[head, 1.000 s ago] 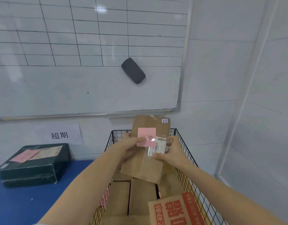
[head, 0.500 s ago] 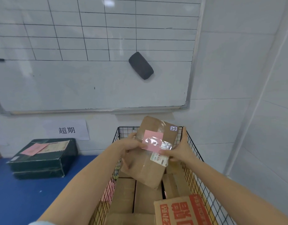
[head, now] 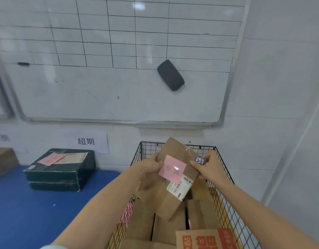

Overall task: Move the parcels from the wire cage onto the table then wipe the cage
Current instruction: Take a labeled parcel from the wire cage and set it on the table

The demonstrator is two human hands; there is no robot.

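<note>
I hold a brown cardboard parcel tilted above the black wire cage. It carries a pink note and a white barcode label. My left hand grips its left edge with the thumb on top. My right hand pinches its upper right corner by a small "2-3" sticker. Below, the cage holds several more brown boxes and one with red print. The blue table lies to the left of the cage.
A dark green box with a pink note sits on the table by the wall. Another brown box is at the far left edge. A whiteboard with a black eraser hangs on the wall above. A white wall closes the right side.
The parcel has tilted further, its top swinging right, and my right hand slid up to its upper corner. The view has turned left, showing more of the table.
</note>
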